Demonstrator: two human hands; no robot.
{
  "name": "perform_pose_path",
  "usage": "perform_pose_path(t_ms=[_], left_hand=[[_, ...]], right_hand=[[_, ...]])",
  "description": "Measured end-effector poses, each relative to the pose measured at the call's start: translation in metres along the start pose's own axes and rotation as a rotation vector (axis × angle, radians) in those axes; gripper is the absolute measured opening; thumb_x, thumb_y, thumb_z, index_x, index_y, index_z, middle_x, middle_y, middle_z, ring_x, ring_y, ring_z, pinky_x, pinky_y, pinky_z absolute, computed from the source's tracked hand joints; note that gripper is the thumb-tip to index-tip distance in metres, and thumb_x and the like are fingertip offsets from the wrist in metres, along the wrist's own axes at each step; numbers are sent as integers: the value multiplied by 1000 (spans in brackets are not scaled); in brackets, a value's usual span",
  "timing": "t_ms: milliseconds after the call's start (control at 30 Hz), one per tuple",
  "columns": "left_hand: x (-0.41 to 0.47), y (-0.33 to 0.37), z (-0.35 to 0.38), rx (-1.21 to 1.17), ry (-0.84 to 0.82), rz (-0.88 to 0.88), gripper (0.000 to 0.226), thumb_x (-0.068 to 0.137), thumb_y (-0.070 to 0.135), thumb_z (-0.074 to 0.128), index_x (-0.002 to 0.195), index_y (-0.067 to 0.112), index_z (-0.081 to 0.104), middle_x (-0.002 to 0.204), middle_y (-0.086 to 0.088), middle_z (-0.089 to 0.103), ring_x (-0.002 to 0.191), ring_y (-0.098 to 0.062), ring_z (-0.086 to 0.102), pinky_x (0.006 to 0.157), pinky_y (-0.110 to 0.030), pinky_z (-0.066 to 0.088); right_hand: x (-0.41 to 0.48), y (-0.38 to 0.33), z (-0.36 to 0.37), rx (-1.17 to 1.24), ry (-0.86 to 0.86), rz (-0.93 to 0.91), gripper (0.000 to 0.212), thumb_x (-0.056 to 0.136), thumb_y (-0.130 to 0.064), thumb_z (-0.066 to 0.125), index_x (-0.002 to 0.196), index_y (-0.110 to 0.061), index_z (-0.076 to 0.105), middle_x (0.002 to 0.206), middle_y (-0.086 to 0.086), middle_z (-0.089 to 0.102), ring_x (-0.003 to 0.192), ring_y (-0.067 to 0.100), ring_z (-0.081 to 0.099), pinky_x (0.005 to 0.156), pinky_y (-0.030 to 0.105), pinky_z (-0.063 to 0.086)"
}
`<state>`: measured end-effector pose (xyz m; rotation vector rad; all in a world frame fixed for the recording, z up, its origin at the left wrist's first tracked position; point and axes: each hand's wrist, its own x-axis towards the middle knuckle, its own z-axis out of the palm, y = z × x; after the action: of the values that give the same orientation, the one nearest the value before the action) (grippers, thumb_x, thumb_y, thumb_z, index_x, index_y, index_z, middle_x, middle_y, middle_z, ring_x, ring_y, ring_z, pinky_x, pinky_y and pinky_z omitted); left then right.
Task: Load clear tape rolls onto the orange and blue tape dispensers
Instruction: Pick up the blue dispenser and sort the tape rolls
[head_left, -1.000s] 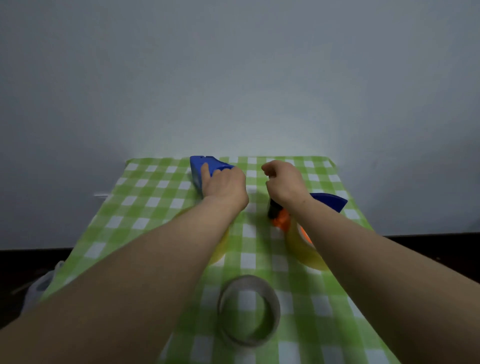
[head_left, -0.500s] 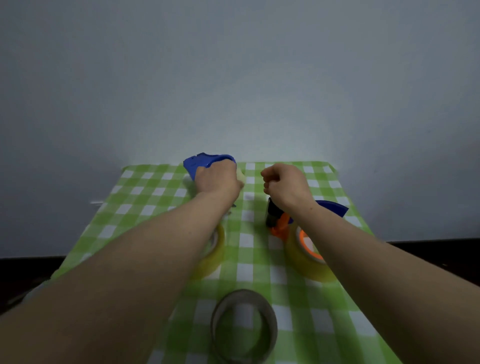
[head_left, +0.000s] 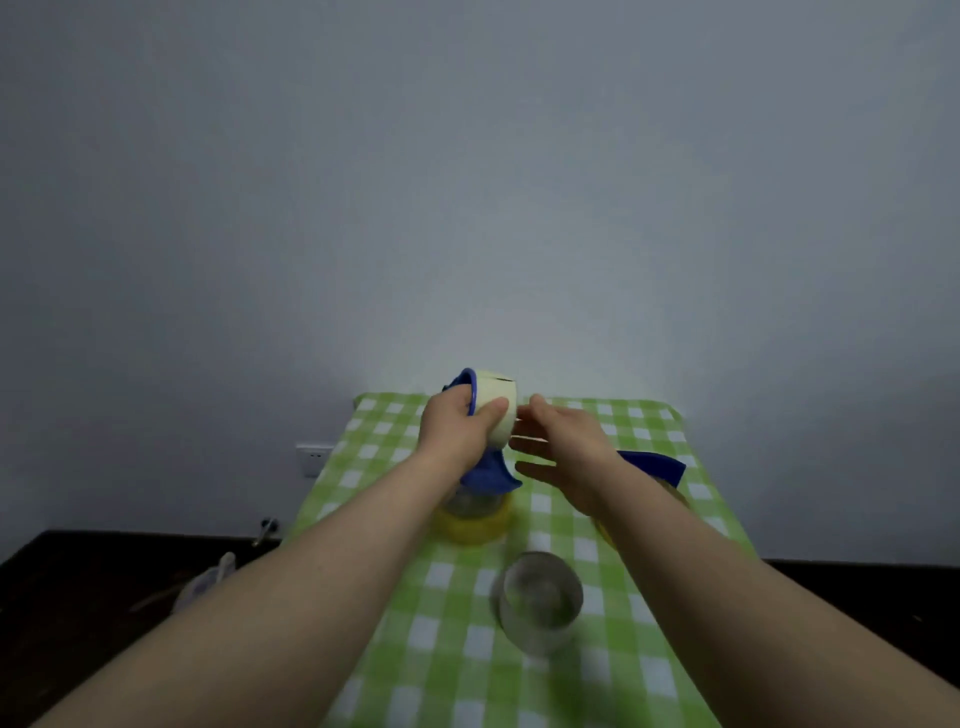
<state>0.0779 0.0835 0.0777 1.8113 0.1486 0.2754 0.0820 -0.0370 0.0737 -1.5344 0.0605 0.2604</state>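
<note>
- The left hand (head_left: 457, 428) has its fingers closed around the blue tape dispenser (head_left: 485, 475), and the thumb (head_left: 493, 410) presses on a pale tape roll (head_left: 497, 410) that sits on the dispenser.
- The right hand (head_left: 563, 452) is open, the fingers spread and holding nothing; its fingertips (head_left: 522, 421) are just beside the pale roll, perhaps touching its edge, but this I cannot tell.
- Half a second ago the left hand held the blue dispenser low, close to the cloth; now the dispenser is lifted above the table and the pale roll is clearly seen on it.
- At that time the right hand was a closed fist above the orange dispenser; now it has opened and moved toward the lifted roll.
- Under the left hand, a yellow tape roll (head_left: 472, 525) lies flat on the green checked tablecloth (head_left: 644, 431).
- Behind the right forearm only a blue part (head_left: 657, 465) of the second dispenser shows; the orange part is now hidden.
- A clear tape roll (head_left: 540, 603) stands on its edge on the cloth, nearer to the person, between the two forearms.
- On the wall at the left of the table there is a white socket (head_left: 313, 458).
</note>
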Motion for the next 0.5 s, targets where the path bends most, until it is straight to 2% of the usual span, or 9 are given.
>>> perform_pose_path(t_ms=[67, 167, 233, 300, 367, 433, 500], left_hand=[[-21, 3, -15, -104, 6, -32, 5, 88, 15, 64, 89, 10, 65, 104, -19, 70, 97, -35, 67, 93, -50, 51], [-54, 9, -40, -224, -16, -89, 1, 86, 11, 66, 85, 11, 66, 103, -20, 69, 92, -31, 65, 95, -49, 51], [-75, 8, -53, -272, -41, -109, 12, 84, 4, 66, 95, 8, 67, 106, -19, 69, 97, -31, 65, 95, -45, 51], [-99, 5, -62, -273, -56, -106, 27, 82, -4, 65, 109, 3, 65, 107, -14, 68, 99, -28, 65, 90, -36, 53], [-121, -1, -69, -263, -60, -98, 36, 80, -8, 65, 115, 0, 62, 108, -11, 68, 94, -22, 65, 82, -25, 53], [-140, -10, -73, -252, -78, -113, 37, 78, -10, 67, 113, 1, 63, 102, -8, 69, 83, -16, 66, 73, -18, 54], [-155, -21, -76, -248, -98, -138, 36, 75, -11, 69, 108, 3, 65, 94, -6, 70, 79, -14, 67, 72, -19, 56]], right_hand=[[-23, 0, 14, -25, -17, -23, 27, 97, -31, 42, 97, -15, 64, 113, 10, 67, 101, 21, 62, 82, 36, 50], [-54, 4, 28, -79, 45, -60, 27, 95, -27, 46, 74, -21, 61, 107, 13, 67, 99, 23, 62, 91, 38, 47], [-72, 10, 34, -23, 39, -69, 25, 94, -27, 49, 75, -19, 64, 95, 6, 67, 86, 15, 61, 85, 31, 45], [-85, 19, 39, 25, 15, -77, 23, 91, -31, 54, 87, -14, 68, 88, 2, 69, 81, 12, 63, 79, 27, 44], [-98, 26, 43, 54, -11, -93, 31, 85, -36, 62, 97, -8, 69, 81, 1, 69, 75, 13, 64, 70, 25, 46], [-110, 34, 47, 70, -27, -96, 31, 81, -35, 68, 93, -7, 69, 81, 4, 70, 75, 17, 65, 65, 25, 48], [-119, 44, 50, 61, -39, -103, 19, 81, -26, 70, 83, -7, 67, 83, 8, 69, 73, 20, 65, 62, 26, 51]])
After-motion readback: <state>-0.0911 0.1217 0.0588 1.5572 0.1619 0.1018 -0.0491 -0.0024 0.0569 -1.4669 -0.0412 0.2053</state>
